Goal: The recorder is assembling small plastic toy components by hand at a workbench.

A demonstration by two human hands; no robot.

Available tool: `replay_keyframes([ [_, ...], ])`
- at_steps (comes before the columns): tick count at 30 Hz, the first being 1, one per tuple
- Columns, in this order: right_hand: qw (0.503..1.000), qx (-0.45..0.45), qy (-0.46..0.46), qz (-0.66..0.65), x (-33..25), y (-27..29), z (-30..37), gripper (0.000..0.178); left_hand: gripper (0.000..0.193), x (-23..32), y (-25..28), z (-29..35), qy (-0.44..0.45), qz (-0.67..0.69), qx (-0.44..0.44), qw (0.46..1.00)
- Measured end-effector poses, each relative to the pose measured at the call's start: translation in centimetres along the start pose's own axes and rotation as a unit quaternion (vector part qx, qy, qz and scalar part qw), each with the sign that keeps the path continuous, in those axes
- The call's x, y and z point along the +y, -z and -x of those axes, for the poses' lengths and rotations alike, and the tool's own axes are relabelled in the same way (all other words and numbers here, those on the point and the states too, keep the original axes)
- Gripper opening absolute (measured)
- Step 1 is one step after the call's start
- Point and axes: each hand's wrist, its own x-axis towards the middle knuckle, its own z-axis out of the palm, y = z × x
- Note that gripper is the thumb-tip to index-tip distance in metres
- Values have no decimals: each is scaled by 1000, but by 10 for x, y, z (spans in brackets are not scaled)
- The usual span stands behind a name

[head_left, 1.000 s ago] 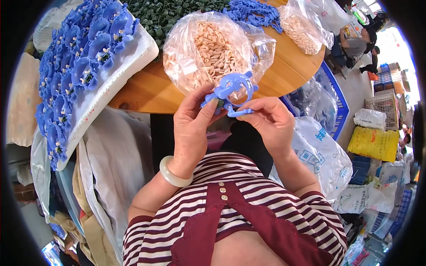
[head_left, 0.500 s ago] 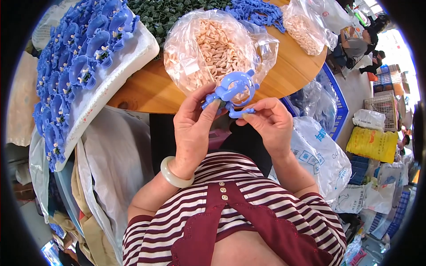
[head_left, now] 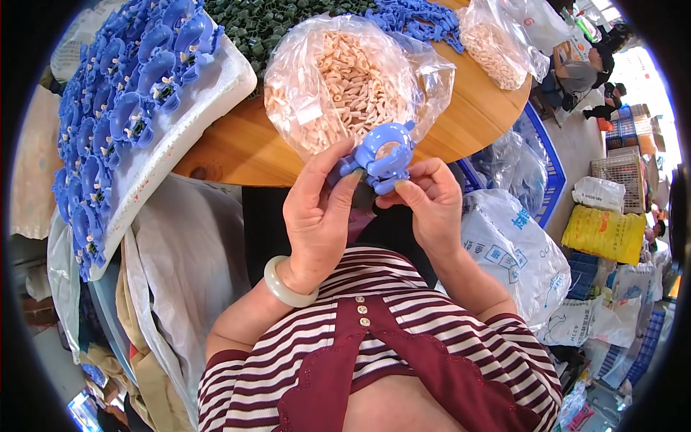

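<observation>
My left hand point(head_left: 315, 205) is closed around the left side of a shiny blue plastic ring-shaped part point(head_left: 371, 150), thumb on top. Something dark green shows by that thumb. From the right, my right hand point(head_left: 434, 209) pinches a small blue plastic piece point(head_left: 386, 186) against the lower edge of the ring-shaped part. My fingertips partly hide where the two meet. Just beyond my hands, an open clear plastic bag point(head_left: 288, 93) holds many small beige tube-like pieces point(head_left: 349, 68).
A white foam board point(head_left: 188, 119) at left carries rows of similar blue parts. On the wooden table point(head_left: 471, 119) lie dark green pieces point(head_left: 263, 25), small blue pieces point(head_left: 421, 20) and another bag of beige pieces point(head_left: 489, 54). A blue crate point(head_left: 554, 173) and white bag point(head_left: 515, 252) stand at right.
The ring-shaped part has turned and tipped in my left hand. My right hand has moved slightly left, bringing the small blue piece close against the part's underside.
</observation>
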Motion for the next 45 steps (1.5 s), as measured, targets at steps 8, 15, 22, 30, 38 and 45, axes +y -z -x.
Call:
replay_keyframes([
  [8, 996, -9, 34, 83, -2, 0, -3, 29, 32, 3, -5, -2, 5, 8, 33, 999],
  [15, 977, -19, 44, 209, -6, 0, -9, 76, 32, 3, -4, -1, -15, -22, 32, 999],
  [22, 995, -74, 26, 68, 4, 4, -13, 79, 33, 10, -2, 0, -54, -95, 21, 994],
  [30, 986, -6, 83, 144, 3, -2, -6, 83, 33, 10, -3, -1, -49, -81, 35, 995],
  [38, 869, -7, 331, 368, -5, 6, 0, 49, 32, 13, -3, 1, 9, -13, 34, 999],
  [45, 835, 0, 377, 401, -8, 0, -1, 28, 32, 11, -4, 3, 32, 14, 23, 999],
])
